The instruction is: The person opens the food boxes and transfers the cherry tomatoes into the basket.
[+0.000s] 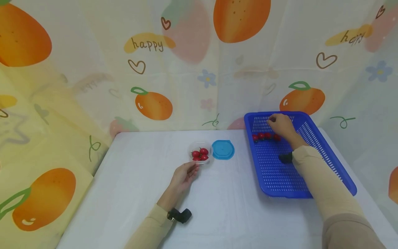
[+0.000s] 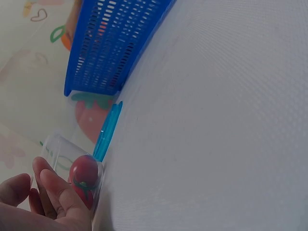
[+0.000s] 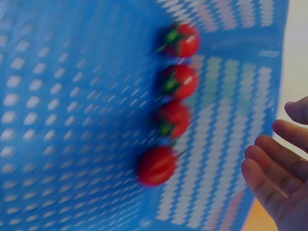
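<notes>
A clear plastic cup (image 1: 190, 152) stands on the table with several cherry tomatoes (image 1: 203, 151) in it. My left hand (image 1: 184, 175) is at the cup's near side, its fingers loosely bent against or just in front of the wall; contact is hard to tell. In the left wrist view the thumb stays apart from the cup. My right hand (image 1: 282, 126) hovers over the far end of a blue plastic basket (image 1: 273, 173). The right wrist view shows its fingers (image 3: 269, 185) extended and holding nothing. Several cherry tomatoes (image 3: 174, 118) lie in a row along the basket's far wall.
A round light-blue lid (image 1: 223, 149) lies flat just right of the cup. The white-covered table (image 1: 124, 193) meets a fruit-printed cloth (image 1: 186, 79) at the back. The basket's raised rim (image 1: 255, 162) stands between the lid and the right arm.
</notes>
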